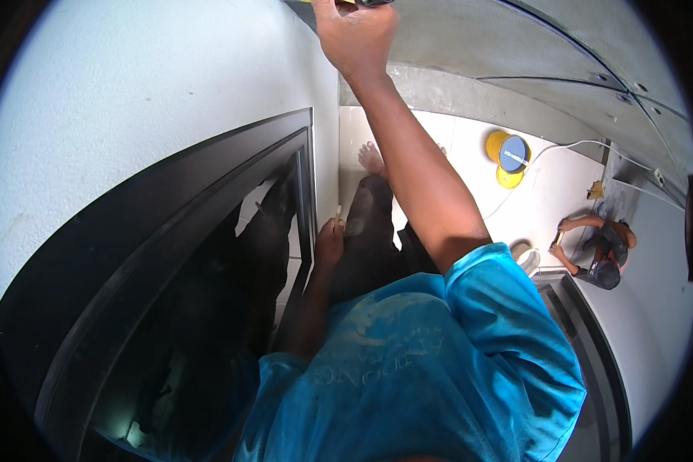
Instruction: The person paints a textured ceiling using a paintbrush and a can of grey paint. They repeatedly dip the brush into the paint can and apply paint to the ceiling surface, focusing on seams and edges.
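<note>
My right arm reaches up to the top of the view. There my right hand is closed around a black-and-yellow tool, most of it cut off by the upper edge, so its kind does not show. My left hand hangs low beside my leg, near the dark door frame. A short, pale yellowish stick pokes up from its closed fingers. The white wall rises on the left, close to my right hand.
A yellow bucket with a blue-grey top stands on the pale tiled floor. Near it runs a white cable. At the right another person crouches, holding a small thing. Grey panels span the upper right; dark glass fills the lower left.
</note>
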Tool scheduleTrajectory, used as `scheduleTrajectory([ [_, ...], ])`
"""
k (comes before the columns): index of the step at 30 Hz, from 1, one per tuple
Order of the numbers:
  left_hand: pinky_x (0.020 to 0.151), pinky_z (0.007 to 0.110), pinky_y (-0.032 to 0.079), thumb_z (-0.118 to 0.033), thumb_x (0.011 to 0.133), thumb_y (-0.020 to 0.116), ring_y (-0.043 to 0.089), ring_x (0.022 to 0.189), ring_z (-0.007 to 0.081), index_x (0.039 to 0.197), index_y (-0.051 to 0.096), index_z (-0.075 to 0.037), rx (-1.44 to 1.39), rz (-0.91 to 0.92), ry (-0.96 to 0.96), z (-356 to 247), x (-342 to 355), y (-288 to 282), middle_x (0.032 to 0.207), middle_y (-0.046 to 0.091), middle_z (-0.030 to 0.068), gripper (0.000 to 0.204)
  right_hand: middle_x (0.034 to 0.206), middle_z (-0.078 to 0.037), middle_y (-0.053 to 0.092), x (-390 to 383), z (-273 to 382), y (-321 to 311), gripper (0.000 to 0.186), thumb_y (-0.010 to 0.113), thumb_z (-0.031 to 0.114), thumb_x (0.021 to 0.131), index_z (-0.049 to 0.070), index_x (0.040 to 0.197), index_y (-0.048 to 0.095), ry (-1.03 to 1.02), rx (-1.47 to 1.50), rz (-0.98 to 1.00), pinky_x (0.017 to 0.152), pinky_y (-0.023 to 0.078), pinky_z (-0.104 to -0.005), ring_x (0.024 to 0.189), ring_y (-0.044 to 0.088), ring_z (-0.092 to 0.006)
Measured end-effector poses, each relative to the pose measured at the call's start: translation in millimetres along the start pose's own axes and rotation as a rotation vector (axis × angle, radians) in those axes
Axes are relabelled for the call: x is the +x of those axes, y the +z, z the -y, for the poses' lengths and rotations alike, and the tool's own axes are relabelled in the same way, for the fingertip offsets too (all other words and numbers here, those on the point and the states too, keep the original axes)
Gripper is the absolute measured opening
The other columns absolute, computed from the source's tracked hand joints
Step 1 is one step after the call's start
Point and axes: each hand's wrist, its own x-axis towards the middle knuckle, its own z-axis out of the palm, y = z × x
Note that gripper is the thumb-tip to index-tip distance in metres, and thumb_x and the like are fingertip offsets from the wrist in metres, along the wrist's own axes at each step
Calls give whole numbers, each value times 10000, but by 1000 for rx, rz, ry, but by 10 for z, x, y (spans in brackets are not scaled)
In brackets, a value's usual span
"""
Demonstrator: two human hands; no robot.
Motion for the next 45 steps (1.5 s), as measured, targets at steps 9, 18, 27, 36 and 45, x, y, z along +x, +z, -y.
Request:
scheduleTrajectory([
  [9,734,462,459,-364,1031,474,610,816,405,1009,606,3,-41,-30,69,-62,-64,-48,858,596,228,390,940,-124,714,32,53,18,119,692,83,856,31,962,711,-57,-35,-15,777,542,-346,873,702,-255],
  [18,763,451,468,-367,1021,486,613,846,370,1032,617,-1,-11,-27,48,2,-60,-41,880,602,219,389,926,-121,729,-12,39,16,125,708,90,856,35,968,701,51,8,8,764,549,-332,852,717,-246],
  [27,771,467,472,-383,1030,470,628,874,405,1040,622,-23,-7,-14,50,34,-29,-23,911,620,227,392,940,-110,720,-76,-25,-13,129,719,78,867,35,988,720,-186,-30,-47,769,543,-342,871,707,-244],
  [36,754,377,480,-363,1012,510,608,777,238,1032,624,-5,15,10,29,121,-47,24,816,604,139,376,878,-79,652,-197,36,-182,98,764,120,834,50,890,727,51,15,-141,661,534,-304,721,669,-180],
  [45,742,446,459,-355,1021,486,609,793,358,985,584,8,41,36,78,-3,-15,-63,832,586,214,377,905,-142,689,-172,-62,-329,122,722,13,897,-62,962,652,90,213,-159,655,593,-275,746,720,-176],
])
